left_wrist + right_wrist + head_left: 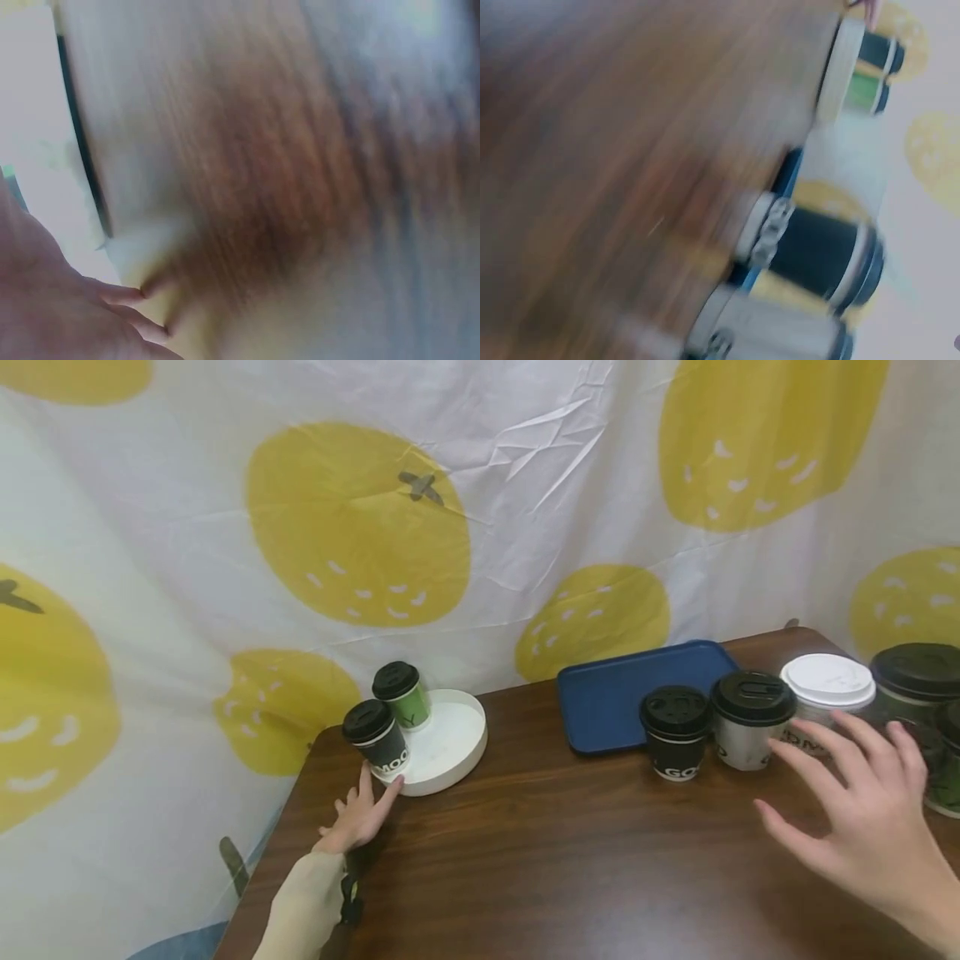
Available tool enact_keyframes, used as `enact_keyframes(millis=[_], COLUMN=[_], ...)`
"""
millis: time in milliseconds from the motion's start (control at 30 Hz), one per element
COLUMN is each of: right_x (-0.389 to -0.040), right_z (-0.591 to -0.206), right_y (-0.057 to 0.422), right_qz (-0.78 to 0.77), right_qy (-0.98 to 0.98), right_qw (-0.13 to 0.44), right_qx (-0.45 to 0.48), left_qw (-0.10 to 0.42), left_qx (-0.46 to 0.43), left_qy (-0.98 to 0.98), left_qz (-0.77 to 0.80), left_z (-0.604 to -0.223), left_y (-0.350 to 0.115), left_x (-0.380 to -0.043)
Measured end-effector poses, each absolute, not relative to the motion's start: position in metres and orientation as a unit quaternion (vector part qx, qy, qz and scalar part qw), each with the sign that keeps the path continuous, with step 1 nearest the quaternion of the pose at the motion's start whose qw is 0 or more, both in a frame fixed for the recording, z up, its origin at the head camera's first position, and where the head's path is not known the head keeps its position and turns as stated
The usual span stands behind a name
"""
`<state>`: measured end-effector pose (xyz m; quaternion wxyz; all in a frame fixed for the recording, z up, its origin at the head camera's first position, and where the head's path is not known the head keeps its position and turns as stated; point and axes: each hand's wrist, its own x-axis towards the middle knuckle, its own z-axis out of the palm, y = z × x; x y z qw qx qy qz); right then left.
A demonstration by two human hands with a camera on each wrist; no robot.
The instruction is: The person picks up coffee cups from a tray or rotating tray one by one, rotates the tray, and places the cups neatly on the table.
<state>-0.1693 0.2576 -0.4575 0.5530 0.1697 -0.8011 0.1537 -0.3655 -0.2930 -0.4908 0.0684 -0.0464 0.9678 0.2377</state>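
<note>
At the left, a black paper cup (384, 748) and a green paper cup (410, 705), both with black lids, stand on a round white tray (467, 757). My left hand (358, 817) is at the tray's near left edge, fingers spread, fingertips right below the black cup. On the right, my right hand (870, 810) hovers with fingers apart and nothing in them. Its fingertips overlap a grey cup with a black lid (742, 739) and a white-lidded cup (825, 681) in the head view. A second black cup (675, 752) stands left of the grey one.
A blue rectangular tray (607, 702) lies behind the right-hand cups. More dark-lidded cups (917, 670) stand at the far right, partly behind my right hand. A fruit-print cloth (495, 527) hangs along the back of the brown wooden table (525, 860).
</note>
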Motion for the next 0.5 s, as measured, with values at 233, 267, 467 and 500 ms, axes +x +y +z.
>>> enact_keyframes(millis=[233,267,467,500], right_x=[-0.185,-0.188,-0.201,-0.203], right_z=[-0.456,-0.456,-0.457,-0.459], right_y=[0.209,0.203,0.166,0.160], right_qz=[0.184,0.185,0.201,0.204], right_qy=[-0.793,-0.793,-0.802,-0.805], right_qw=[0.538,0.535,0.499,0.490], right_qx=[0.219,0.226,0.261,0.266], left_qw=[0.082,0.078,0.066,0.066], left_qx=[-0.050,-0.048,-0.040,-0.042], left_qy=[0.963,0.964,0.968,0.968], left_qz=[0.253,0.250,0.240,0.238], left_z=[-0.505,-0.503,-0.481,-0.478], left_y=[-0.295,-0.293,-0.273,-0.270], left_x=[-0.373,-0.369,-0.335,-0.331])
